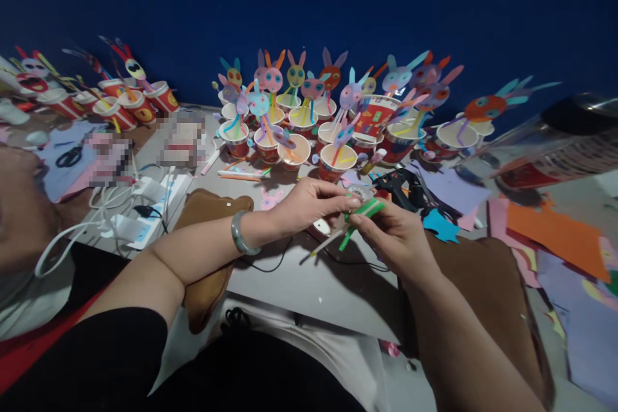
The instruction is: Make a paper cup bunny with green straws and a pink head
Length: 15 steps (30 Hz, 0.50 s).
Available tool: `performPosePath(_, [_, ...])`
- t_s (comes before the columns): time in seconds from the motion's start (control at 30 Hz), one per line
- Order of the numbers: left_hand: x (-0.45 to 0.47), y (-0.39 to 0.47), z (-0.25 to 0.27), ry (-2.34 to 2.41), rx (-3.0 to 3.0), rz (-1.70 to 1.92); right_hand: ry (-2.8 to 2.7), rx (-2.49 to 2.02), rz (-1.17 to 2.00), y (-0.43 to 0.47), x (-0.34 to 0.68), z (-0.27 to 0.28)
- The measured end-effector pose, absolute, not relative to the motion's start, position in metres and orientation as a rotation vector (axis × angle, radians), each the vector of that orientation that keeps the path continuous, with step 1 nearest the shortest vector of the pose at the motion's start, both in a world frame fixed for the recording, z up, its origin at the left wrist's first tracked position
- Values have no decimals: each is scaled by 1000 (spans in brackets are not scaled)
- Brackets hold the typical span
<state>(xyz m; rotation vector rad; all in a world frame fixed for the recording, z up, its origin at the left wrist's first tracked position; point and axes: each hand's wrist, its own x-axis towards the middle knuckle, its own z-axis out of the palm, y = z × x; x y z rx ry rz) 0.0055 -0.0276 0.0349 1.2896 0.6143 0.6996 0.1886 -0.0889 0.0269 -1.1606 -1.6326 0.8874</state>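
My left hand [309,203] and my right hand [391,235] meet above the grey table [290,280]. Together they pinch a small paper craft piece: green paper strips [364,211] fixed to a thin white stick [328,241] that points down and left. The left fingertips press on the top of the strips, the right fingers hold them from below. A grey-green bangle [240,234] circles my left wrist. Just behind the hands lies a black glue gun [400,188].
Several red paper cups with paper rabbit figures on sticks [309,122] crowd the back of the table, more cups at far left [130,106]. A white power strip with cables [145,212], scissors [70,156], coloured paper sheets [555,232] at right, a bottle [570,141].
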Motion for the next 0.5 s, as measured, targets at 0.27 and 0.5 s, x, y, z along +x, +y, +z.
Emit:
performPosePath(0.27, [0,-33,36,473,1933,903,-1731,-1185,766,-92,186,32])
performPosePath(0.5, [-2,-32,37,396,2150,810,-1751,-1214,632,-93,184,30])
